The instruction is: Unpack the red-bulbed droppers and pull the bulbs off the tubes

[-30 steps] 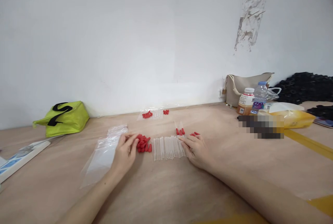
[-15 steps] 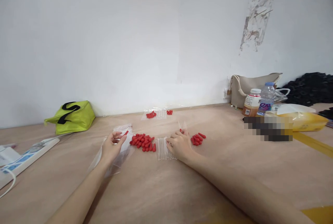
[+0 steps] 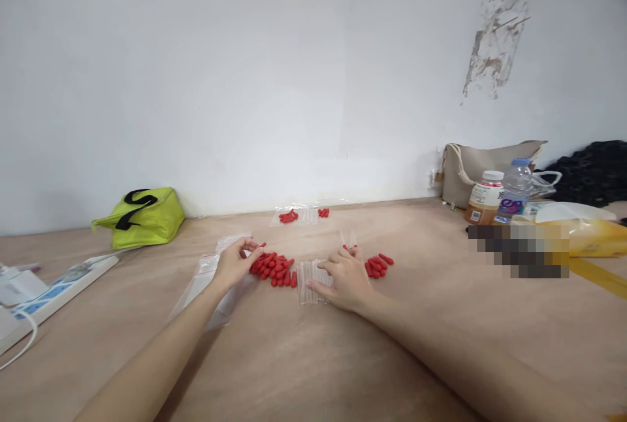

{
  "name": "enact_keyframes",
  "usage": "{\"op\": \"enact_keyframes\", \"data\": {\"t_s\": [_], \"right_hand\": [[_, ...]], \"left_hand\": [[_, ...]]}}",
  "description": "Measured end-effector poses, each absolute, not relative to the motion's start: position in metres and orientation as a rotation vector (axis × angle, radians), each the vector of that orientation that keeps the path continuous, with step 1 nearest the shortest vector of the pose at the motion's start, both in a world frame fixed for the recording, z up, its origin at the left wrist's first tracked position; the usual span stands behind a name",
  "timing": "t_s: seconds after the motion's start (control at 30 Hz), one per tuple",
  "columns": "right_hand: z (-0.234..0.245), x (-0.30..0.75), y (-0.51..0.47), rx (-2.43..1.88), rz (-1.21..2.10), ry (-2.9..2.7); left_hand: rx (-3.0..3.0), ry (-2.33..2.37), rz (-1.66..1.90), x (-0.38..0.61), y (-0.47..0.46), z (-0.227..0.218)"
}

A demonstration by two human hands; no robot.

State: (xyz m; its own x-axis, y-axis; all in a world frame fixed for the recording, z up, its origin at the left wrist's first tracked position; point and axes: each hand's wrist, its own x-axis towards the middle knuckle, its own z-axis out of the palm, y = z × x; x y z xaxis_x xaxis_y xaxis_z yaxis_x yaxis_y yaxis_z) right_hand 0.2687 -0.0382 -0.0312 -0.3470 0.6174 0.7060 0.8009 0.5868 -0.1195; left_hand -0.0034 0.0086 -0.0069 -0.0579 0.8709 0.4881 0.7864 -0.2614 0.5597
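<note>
In the head view, my left hand [image 3: 239, 262] pinches a small red rubber dropper bulb [image 3: 263, 245] between thumb and fingertips, beside a pile of similar red bulbs [image 3: 275, 270]. My right hand [image 3: 349, 280] reaches over the right part of a row of clear dropper tubes [image 3: 307, 281], thumb and index finger apart near them. Beyond its other fingers, clear droppers with red bulbs [image 3: 354, 239] stick out; they seem held in those fingers, though the grip is partly hidden. Right of this hand lies a smaller cluster of red bulbs [image 3: 378, 266].
Clear plastic bags [image 3: 200, 276] lie under my left forearm. Small red bulbs [image 3: 289, 216] and tubes rest near the wall. A lime-green bag [image 3: 147, 219] and power strip [image 3: 63, 291] are left; bottles [image 3: 484, 198], a beige bag [image 3: 475, 161] and a yellow packet [image 3: 588, 239] are right.
My left hand has moved right with the red bulb, to the edge of the pile. My right thumb and index finger have spread apart over the tubes. The view has shifted slightly.
</note>
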Motion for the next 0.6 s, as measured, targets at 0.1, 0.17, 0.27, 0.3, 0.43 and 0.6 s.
{"op": "enact_keyframes", "data": {"t_s": [0.1, 0.17, 0.27, 0.3, 0.43, 0.6], "right_hand": [[-0.030, 0.283, -0.042, -1.066, -0.366, -2.013], [-0.031, 0.296, -0.045, -1.022, -0.397, -1.999], [-0.035, 0.318, -0.048, -1.013, -0.432, -1.976], [-0.036, 0.325, -0.049, -1.016, -0.441, -1.963], [-0.043, 0.344, -0.057, -0.978, -0.471, -1.955], [-0.046, 0.353, -0.067, -0.927, -0.495, -2.031]], "left_hand": [[2.097, 1.859, 1.158, -0.002, 0.007, -0.012], [2.089, 1.866, 1.132, -0.002, 0.006, -0.014], [2.071, 1.914, 1.181, -0.004, 0.003, -0.012], [2.054, 1.961, 1.212, -0.005, 0.003, -0.009], [2.073, 2.109, 1.279, -0.001, 0.003, 0.008], [2.353, 2.107, 0.946, 0.053, 0.008, 0.027]]}}
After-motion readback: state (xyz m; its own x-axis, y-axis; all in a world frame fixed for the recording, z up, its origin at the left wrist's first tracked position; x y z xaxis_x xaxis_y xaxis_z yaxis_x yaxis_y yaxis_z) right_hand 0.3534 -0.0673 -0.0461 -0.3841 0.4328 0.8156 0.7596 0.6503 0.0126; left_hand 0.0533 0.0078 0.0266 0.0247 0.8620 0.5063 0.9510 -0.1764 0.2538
